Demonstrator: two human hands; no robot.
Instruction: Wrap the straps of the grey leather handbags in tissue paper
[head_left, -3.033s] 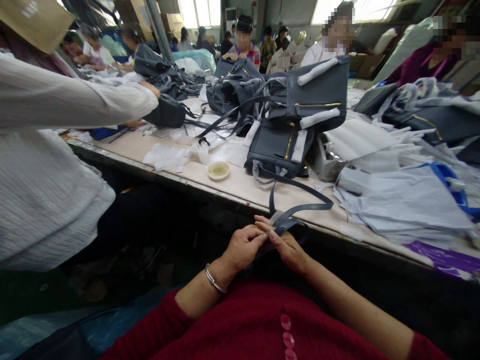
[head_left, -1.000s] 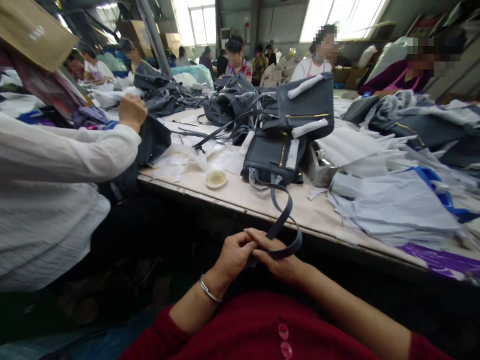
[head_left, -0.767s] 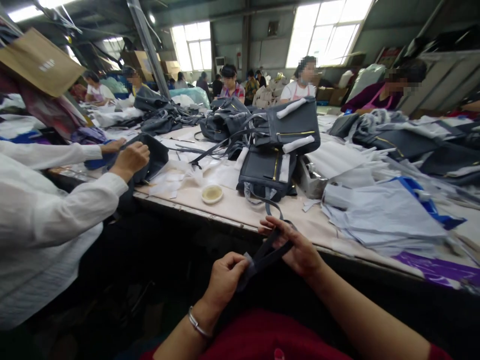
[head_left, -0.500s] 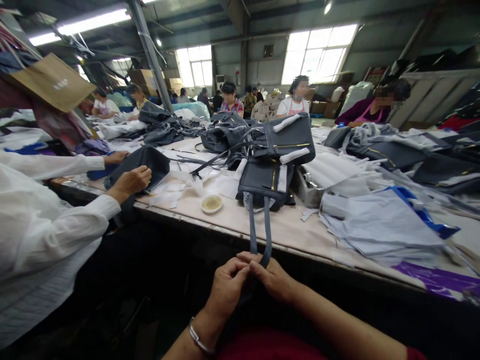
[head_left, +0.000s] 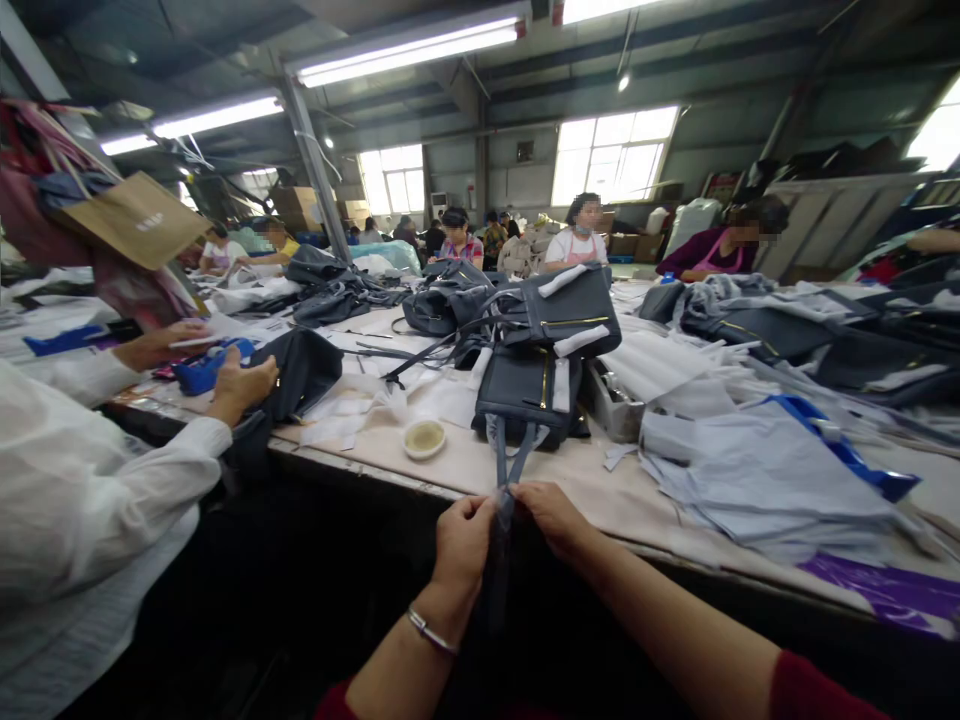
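Observation:
A dark blue-grey bag (head_left: pixel 517 385) with a gold zipper lies at the table's front edge. Its two straps (head_left: pixel 517 460) run toward me and come together over the edge, their ends hanging below. My left hand (head_left: pixel 463 540), with a silver bracelet on the wrist, pinches them from the left. From the right, my right hand (head_left: pixel 551 515) pinches at the same spot. Something thin and translucent shows around the straps between my fingertips; its kind is unclear. A second bag (head_left: pixel 574 305) with white wrapping strips rests behind and partly on the first.
A small round dish (head_left: pixel 424 438) stands left of the bag. To the right are a metal box (head_left: pixel 616 405), stacked pale sheets (head_left: pixel 757 480) and more bags (head_left: pixel 780 330). At left, a co-worker's hands (head_left: pixel 244 385) are at another dark bag (head_left: pixel 304 370). Other people sit across the table.
Both my hands have moved up and slightly apart, and the straps have been drawn together between them. The co-worker's left hand has left the dark bag and moved left. My view has tilted upward.

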